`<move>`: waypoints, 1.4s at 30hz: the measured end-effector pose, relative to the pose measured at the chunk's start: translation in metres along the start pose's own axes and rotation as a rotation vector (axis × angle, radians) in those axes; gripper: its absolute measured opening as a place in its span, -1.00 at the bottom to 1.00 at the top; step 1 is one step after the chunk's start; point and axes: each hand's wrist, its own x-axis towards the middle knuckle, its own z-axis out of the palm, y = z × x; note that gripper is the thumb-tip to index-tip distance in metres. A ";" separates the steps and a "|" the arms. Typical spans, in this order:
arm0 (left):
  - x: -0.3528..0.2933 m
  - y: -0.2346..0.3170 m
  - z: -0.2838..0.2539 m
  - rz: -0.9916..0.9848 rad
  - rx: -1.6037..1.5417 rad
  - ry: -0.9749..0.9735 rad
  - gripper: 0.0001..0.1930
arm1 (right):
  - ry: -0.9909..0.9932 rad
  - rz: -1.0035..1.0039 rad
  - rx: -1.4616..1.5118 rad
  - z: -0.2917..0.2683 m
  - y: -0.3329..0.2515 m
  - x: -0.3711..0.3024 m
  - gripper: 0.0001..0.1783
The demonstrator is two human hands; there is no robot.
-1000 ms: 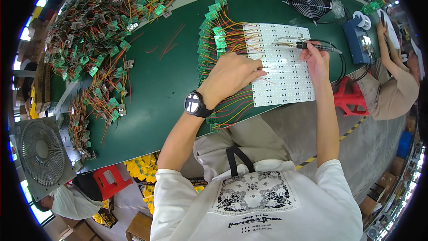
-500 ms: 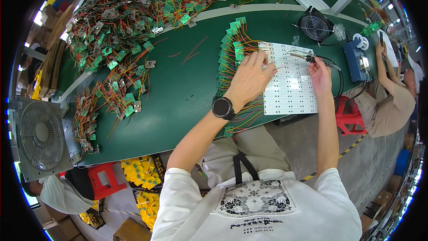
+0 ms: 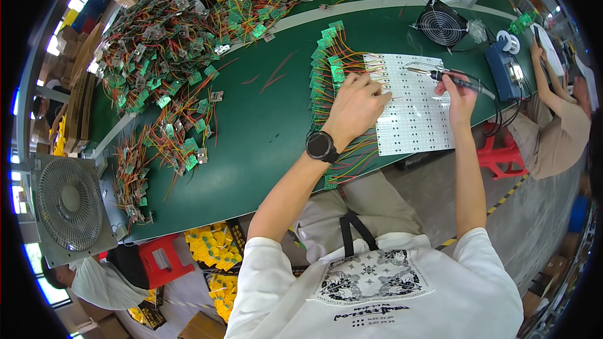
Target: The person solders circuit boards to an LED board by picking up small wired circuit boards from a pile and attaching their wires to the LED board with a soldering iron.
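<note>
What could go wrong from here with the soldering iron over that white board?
The soldering iron in the right hand has its tip near the left hand; if hot, a slip could burn those fingers.

The left hand lies across the wires at the white board's left edge, so a careless move might drag them out of place.
</note>
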 end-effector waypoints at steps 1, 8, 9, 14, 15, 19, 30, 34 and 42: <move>-0.001 0.000 0.000 0.007 -0.007 -0.006 -0.83 | -0.056 0.058 -0.003 -0.002 -0.003 0.001 -0.81; 0.002 -0.006 0.004 -0.088 -0.081 0.033 -0.93 | -0.150 0.266 0.219 -0.013 0.023 -0.006 -0.77; 0.003 -0.006 0.004 -0.086 -0.093 0.021 -0.93 | -0.144 0.264 0.239 -0.014 0.023 -0.007 -0.76; 0.006 -0.005 0.007 -0.081 -0.075 0.016 -0.92 | -0.174 0.256 0.179 -0.016 0.024 -0.007 -0.77; 0.006 -0.006 0.008 -0.072 -0.061 0.035 -0.92 | -0.166 0.265 0.178 -0.015 0.024 -0.007 -0.77; 0.007 -0.004 0.009 -0.082 -0.048 -0.019 -0.91 | -0.188 0.249 0.170 -0.016 0.020 -0.007 -0.77; 0.005 -0.006 0.010 -0.064 -0.017 -0.047 -0.92 | -0.216 0.224 0.103 -0.014 0.020 -0.008 -0.75; 0.006 -0.005 0.010 -0.058 -0.017 -0.038 -0.92 | -0.223 0.228 0.097 -0.015 0.021 -0.008 -0.75; 0.004 -0.005 0.011 -0.053 0.005 -0.047 -0.92 | -0.235 0.213 0.071 -0.014 0.021 -0.009 -0.75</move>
